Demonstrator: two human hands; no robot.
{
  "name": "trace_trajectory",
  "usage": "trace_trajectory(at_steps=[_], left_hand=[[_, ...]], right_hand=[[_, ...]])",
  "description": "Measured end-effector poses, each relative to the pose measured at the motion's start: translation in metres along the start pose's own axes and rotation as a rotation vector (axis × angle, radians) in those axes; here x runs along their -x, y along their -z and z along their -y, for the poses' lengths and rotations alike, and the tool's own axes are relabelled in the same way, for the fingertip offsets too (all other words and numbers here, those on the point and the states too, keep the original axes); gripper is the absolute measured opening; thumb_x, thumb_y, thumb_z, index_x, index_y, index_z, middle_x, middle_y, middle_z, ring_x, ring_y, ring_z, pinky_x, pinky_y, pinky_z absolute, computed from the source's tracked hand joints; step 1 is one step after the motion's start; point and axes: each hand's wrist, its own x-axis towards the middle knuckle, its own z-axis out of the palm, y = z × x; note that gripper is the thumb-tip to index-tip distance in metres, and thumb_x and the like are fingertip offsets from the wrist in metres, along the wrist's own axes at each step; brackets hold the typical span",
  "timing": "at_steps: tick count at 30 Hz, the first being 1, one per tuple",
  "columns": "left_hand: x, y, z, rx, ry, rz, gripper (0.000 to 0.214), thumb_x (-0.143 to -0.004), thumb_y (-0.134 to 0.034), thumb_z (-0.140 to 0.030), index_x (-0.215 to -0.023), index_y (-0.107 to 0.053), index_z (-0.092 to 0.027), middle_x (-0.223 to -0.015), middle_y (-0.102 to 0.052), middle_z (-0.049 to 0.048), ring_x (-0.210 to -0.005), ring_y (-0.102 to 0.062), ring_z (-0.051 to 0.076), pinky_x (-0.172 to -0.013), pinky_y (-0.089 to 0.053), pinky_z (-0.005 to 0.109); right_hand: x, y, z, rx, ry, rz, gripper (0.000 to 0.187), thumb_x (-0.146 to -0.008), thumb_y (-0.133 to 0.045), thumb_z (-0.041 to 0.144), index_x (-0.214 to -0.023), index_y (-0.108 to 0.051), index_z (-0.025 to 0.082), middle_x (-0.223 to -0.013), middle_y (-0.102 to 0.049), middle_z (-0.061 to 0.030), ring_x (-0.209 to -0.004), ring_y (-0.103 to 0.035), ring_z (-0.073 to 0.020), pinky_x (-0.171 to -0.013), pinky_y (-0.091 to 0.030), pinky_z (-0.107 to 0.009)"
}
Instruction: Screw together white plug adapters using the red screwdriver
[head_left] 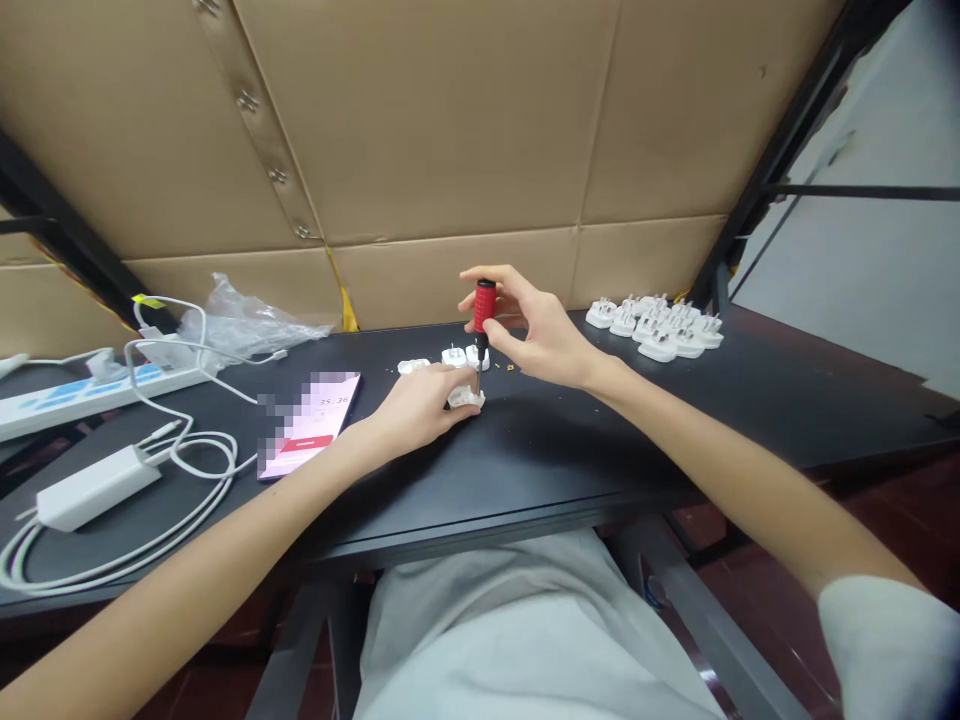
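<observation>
At the centre of the black surface (570,450), the person's left hand (416,405) is curling its fingers over a white plug housing (466,399), touching it and holding it down, with part of the housing hidden behind the fingers. The right hand (536,335) is hovering just above and to the right of the housing, half closed, with its thumb and fingers pinching a red-handled screwdriver (485,305). The screwdriver's long axis is standing nearly upright, its thin shaft pointing down at the housing, though the view is not showing whether the tip is touching it. The left hand is the nearer of the two to the housing. Just beyond it, two white plug pieces (454,356) are sitting side by side, with another white plug piece (413,366) lying to their left and tiny yellow specks (510,367) scattered to their right. Farther right, a tight cluster of white plugs (652,328) is standing with their pins up. To the left, a phone (309,425) with a partly pixelated screen is lying beside a white charger (97,488), tangled white cables (187,455), a power strip (90,400) and a crumpled plastic bag (247,325).
</observation>
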Motion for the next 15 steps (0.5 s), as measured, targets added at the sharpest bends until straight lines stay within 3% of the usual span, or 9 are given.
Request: trace_trajectory(at_steps=[6, 8, 11, 15], left_hand=[[-0.0001, -0.0015, 0.0014, -0.005, 0.004, -0.002, 0.016, -0.101, -0.067, -0.041, -0.107, -0.072, -0.026, -0.109, -0.080, 0.0071, -0.104, -0.075, 0.033, -0.081, -0.051, 0.036], [-0.0004, -0.0019, 0.0021, 0.002, 0.001, -0.003, 0.015, -0.101, -0.068, -0.040, -0.107, -0.072, -0.026, -0.110, -0.080, 0.0068, -0.105, -0.075, 0.033, -0.081, -0.051, 0.036], [-0.0006, -0.0024, 0.0029, 0.008, -0.005, -0.002, 0.014, -0.101, -0.068, -0.039, -0.107, -0.071, -0.027, -0.111, -0.081, 0.0063, -0.106, -0.075, 0.032, -0.082, -0.050, 0.036], [-0.0002, -0.0028, 0.0031, 0.003, -0.003, 0.000, 0.015, -0.101, -0.067, -0.040, -0.108, -0.071, -0.027, -0.112, -0.081, 0.0064, -0.107, -0.074, 0.032, -0.083, -0.050, 0.037]], right_hand=[[-0.0003, -0.0022, 0.0050, 0.122, 0.033, -0.082, 0.040, -0.102, -0.074, 0.043, -0.137, -0.068, 0.027, -0.124, -0.073, -0.0078, -0.111, -0.074, -0.0242, -0.092, -0.069, -0.039], [-0.0004, -0.0028, 0.0058, 0.089, 0.040, -0.084, 0.039, -0.103, -0.070, 0.039, -0.140, -0.067, 0.026, -0.123, -0.074, -0.0070, -0.110, -0.075, -0.0225, -0.098, -0.068, -0.040], [0.0005, -0.0023, 0.0059, -0.016, 0.004, -0.044, 0.052, -0.105, -0.057, 0.027, -0.156, -0.054, 0.026, -0.128, -0.075, -0.0065, -0.107, -0.078, -0.0194, -0.104, -0.067, -0.041], [0.0020, -0.0026, 0.0069, -0.028, -0.022, -0.051, 0.040, -0.101, -0.054, 0.024, -0.141, -0.060, 0.024, -0.130, -0.074, -0.0073, -0.099, -0.079, -0.0189, -0.100, -0.068, -0.043]])
